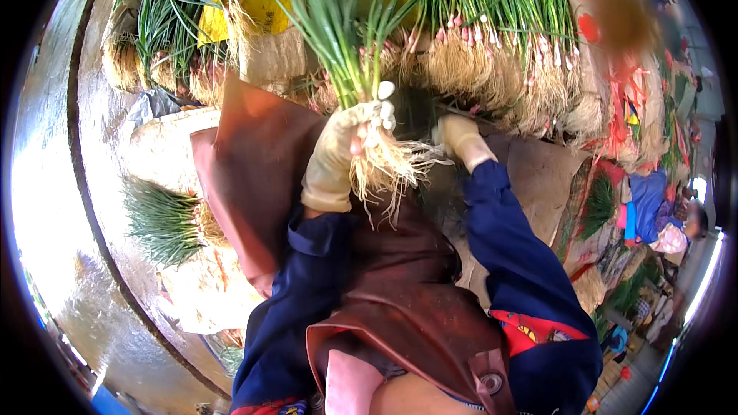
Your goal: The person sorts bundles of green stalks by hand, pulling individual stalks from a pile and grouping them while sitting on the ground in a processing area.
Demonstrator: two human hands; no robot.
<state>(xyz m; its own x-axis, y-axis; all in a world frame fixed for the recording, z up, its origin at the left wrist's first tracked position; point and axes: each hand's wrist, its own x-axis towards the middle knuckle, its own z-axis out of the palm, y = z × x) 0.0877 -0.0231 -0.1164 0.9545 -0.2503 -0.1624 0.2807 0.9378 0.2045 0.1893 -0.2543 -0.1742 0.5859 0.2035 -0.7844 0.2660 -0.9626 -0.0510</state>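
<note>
My left hand [334, 157], in a pale glove, is closed round a small bunch of spring onions [350, 73]. Their green leaves point away from me, and the long pale roots hang down over my brown apron [400, 261]. A few white bulbs show beside my fingers. My right hand [460, 137], also gloved, is to the right of the bunch and apart from it, low over a dark patch. Motion blurs its fingers, so I cannot make out whether they hold anything.
Spring onions [492, 8] lie in a thick row at the far side, roots toward me. More bundles [165, 27] rest at the far left, and another bunch [165, 219] lies left of my apron. Yellow sacking [265, 4] shows between them. A person [661, 211] sits at the far right.
</note>
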